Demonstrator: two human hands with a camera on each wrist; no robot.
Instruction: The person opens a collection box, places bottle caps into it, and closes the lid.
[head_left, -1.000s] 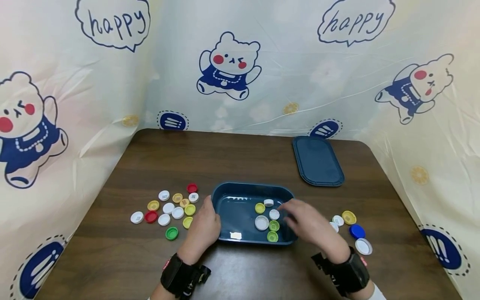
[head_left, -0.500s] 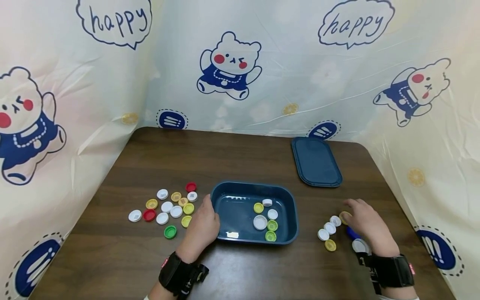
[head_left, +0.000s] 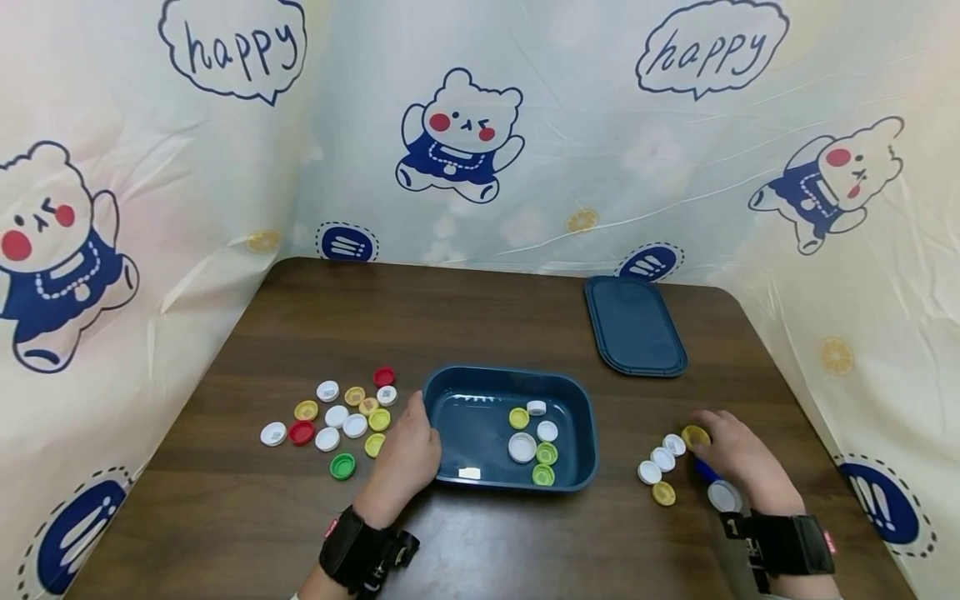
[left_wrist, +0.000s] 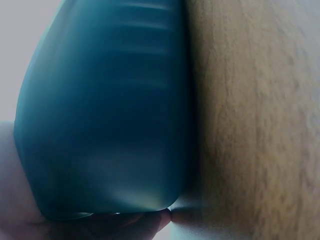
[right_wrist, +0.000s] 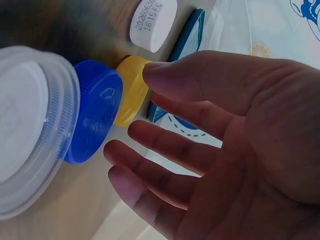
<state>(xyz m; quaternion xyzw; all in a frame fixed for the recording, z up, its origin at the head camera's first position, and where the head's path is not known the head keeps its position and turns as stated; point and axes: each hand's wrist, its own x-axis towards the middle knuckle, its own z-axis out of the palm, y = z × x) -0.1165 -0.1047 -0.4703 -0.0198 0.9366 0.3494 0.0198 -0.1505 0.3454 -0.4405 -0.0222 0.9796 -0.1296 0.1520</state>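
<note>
Under the right hand [head_left: 738, 458] is the main change: one second ago its fingertips were over the near-white caps at the tray's right end; now thumb and index finger meet the rim of a yellow cap [head_left: 695, 436] on the table [head_left: 480, 546], well out from the tray. The remaining fingers are spread and loosely bent. Contact seems likely; cannot tell whether the cap is pinched.

Nearer the wrist, partly beneath that hand: a blue cap [head_left: 707, 472], then a wide white cap [head_left: 724, 497] with a clear rim. Inward of its thumb: three white caps [head_left: 663, 458] and a second yellow cap [head_left: 663, 494] in a curved row, exposed since the forearm moved off them.

Left hand [head_left: 407, 446]: unchanged, clamped on its end of the blue tray [head_left: 468, 421], between the two hands. Hands well apart.

Beyond the left hand's grip, toward the right hand, six caps [head_left: 522, 447] lie in the tray; same count and layout as one second ago. Outward of the left hand, the scattered caps [head_left: 337, 416] look undisturbed.

Judgement: work has shifted from tray to right-side caps; picking stage, lift not evident.
</note>
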